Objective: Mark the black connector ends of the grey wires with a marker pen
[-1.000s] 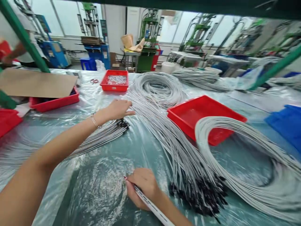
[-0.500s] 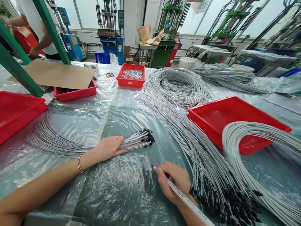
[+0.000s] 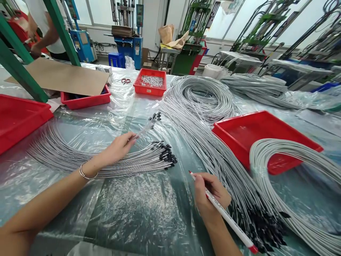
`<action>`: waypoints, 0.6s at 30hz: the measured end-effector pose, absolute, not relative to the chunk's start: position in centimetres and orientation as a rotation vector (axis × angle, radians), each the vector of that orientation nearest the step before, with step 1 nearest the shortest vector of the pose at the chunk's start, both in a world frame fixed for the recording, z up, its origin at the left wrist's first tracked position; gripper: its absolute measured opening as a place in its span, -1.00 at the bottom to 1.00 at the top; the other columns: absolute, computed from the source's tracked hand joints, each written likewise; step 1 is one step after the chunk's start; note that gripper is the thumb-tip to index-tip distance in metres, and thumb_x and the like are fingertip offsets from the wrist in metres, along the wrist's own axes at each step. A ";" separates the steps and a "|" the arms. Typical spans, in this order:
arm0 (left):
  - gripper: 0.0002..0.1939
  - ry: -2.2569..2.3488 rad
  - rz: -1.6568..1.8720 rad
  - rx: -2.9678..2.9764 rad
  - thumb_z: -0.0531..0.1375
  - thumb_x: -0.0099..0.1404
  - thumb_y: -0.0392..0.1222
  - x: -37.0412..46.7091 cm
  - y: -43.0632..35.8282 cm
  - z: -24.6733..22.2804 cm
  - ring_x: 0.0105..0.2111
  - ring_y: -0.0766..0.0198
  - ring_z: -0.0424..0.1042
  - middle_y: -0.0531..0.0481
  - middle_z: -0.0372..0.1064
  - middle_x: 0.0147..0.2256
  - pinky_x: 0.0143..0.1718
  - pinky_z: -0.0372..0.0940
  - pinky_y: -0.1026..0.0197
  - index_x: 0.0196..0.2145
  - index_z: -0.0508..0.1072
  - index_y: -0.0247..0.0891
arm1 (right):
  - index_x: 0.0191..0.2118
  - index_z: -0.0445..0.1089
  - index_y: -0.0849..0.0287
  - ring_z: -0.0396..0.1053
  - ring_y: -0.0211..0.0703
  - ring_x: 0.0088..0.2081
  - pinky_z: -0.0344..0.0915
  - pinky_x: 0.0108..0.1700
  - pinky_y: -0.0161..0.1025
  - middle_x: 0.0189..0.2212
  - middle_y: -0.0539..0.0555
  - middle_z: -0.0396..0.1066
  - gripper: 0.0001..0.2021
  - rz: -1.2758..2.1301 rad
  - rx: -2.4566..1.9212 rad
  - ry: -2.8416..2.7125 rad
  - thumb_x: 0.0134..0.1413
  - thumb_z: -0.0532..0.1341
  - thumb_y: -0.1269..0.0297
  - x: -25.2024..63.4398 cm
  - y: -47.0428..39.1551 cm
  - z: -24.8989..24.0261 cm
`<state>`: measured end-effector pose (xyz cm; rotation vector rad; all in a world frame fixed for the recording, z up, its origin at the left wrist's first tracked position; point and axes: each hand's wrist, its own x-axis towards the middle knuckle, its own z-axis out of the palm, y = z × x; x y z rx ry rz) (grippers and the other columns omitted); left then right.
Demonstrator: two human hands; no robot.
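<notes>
A few grey cables [image 3: 145, 128] with black ends are pinched in my left hand [image 3: 118, 147], lifted just above a fanned bundle of grey cables [image 3: 144, 160]. The black ends of that bundle point right on the plastic-covered table [image 3: 128, 209]. My right hand [image 3: 211, 193] is closed around a white pen [image 3: 229, 218] with a red tip and red end cap, held right of the bundle's ends. Beside my right hand, a larger cable bundle [image 3: 213, 149] runs diagonally down to a dark heap of black ends.
Red trays stand at the left [image 3: 21, 121] and right [image 3: 239, 131]. A red tray of small metal parts [image 3: 150, 83], scissors [image 3: 125, 81] and coiled cables [image 3: 205, 96] lie farther back. A person [image 3: 50, 32] stands behind green posts [image 3: 62, 33].
My left hand has gone from resting on the bundle to holding a few cables raised above it, and the bundle's ends have spread. My right hand has moved right with the pen.
</notes>
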<state>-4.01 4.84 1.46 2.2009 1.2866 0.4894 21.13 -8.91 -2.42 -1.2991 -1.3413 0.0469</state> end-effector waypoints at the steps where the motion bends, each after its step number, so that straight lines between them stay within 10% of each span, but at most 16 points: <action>1: -0.68 1.256 0.452 2.176 -0.10 0.34 0.02 -4.0 4.8 1.9 -0.49 0.33 0.23 0.06 0.25 -0.48 -0.46 0.11 0.27 -0.25 0.31 -0.24 | -0.43 0.38 0.21 0.30 -0.28 -0.60 0.23 -0.57 -0.36 -0.60 0.00 0.37 -0.92 0.075 -1.306 -1.282 0.04 0.17 0.37 21.1 -8.9 -2.6; 7: -0.67 0.853 0.142 1.887 -0.05 0.31 0.09 -3.8 3.6 3.4 -0.43 0.36 0.31 0.04 0.33 -0.39 -0.41 0.21 0.28 -0.35 0.24 -0.24 | -0.26 0.37 0.26 0.15 -0.34 -0.71 0.15 -0.64 -0.35 -0.63 0.01 0.37 -0.73 0.385 -1.315 -1.095 0.20 0.02 0.19 21.1 -8.6 -2.9; 18: -0.63 0.769 0.019 1.965 -0.11 0.34 0.08 -2.3 1.8 3.7 -0.61 0.41 0.11 0.10 0.15 -0.57 -0.56 0.07 0.32 -0.46 0.18 -0.24 | -0.27 0.38 0.22 0.43 -0.15 -0.35 0.35 -0.32 -0.20 -0.36 0.12 0.48 -0.83 0.441 -1.320 -1.095 0.12 0.12 0.25 20.9 -8.0 -2.6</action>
